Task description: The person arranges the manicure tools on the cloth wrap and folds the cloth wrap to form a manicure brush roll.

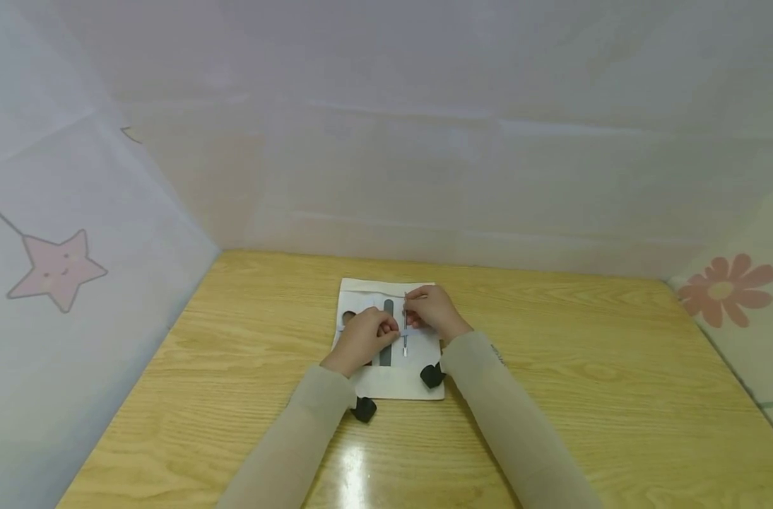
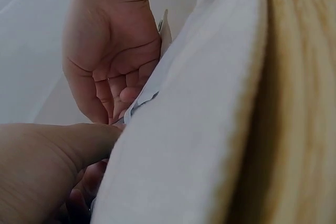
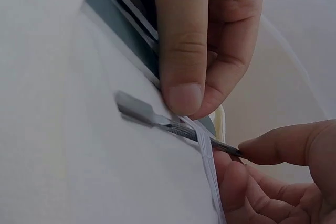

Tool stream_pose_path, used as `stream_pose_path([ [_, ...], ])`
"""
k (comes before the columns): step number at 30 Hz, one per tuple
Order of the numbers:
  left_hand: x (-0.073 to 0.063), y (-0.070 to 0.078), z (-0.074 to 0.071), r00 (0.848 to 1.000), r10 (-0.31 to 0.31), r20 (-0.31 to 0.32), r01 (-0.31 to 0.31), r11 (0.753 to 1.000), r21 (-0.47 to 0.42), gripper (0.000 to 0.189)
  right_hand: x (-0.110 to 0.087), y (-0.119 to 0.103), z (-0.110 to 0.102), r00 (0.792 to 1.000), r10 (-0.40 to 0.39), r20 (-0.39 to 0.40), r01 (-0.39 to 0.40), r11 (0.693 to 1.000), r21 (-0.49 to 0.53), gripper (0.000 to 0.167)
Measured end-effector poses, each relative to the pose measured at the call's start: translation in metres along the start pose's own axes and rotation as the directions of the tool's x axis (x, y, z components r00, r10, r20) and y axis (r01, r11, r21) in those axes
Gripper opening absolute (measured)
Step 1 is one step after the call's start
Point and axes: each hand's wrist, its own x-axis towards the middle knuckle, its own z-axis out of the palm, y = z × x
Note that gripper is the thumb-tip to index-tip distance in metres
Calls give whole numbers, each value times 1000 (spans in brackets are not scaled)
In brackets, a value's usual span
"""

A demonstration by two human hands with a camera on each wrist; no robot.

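A white fabric case point(image 1: 396, 385) lies opened flat on the table. My right hand point(image 1: 434, 309) pinches the shaft of a metal cuticle pusher point(image 3: 137, 109) between thumb and fingers. The pusher passes under a white elastic band point(image 3: 207, 166), its flat spoon end pointing toward me over the case. Just left of it, my left hand point(image 1: 361, 339) pinches the band between thumb and index finger, close beside the shaft. A grey nail file point(image 1: 386, 357) sits under the band beside the left fingers. Part of the case is hidden behind that hand.
Another dark item point(image 1: 349, 317) shows at the case's left, partly covered by the left hand. Black wrist mounts point(image 1: 363, 410) hang under both sleeves near the case. The wooden table point(image 1: 583, 396) meets pale fabric walls point(image 1: 386, 170) behind and at both sides.
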Motion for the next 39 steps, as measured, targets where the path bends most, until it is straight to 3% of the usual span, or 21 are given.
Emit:
stream_pose_path([
  [9,-2,-1,2,1000,-1,0,1,1000,-9,7,3,5,1,1000,-5,-2,5,1000,30,18],
  [20,-3,0,0,1000,4,15,-4,1000,-24,6,0,14,-5,998,-48,40,49,998,-31,14],
  [31,0,0,1,1000,18,13,-18,1000,-10,7,4,20,-9,996,-62,57,63,998,-16,16],
  [39,-1,2,-2,1000,19,6,-19,1000,-4,6,3,20,-11,987,-133,91,139,989,-59,10],
])
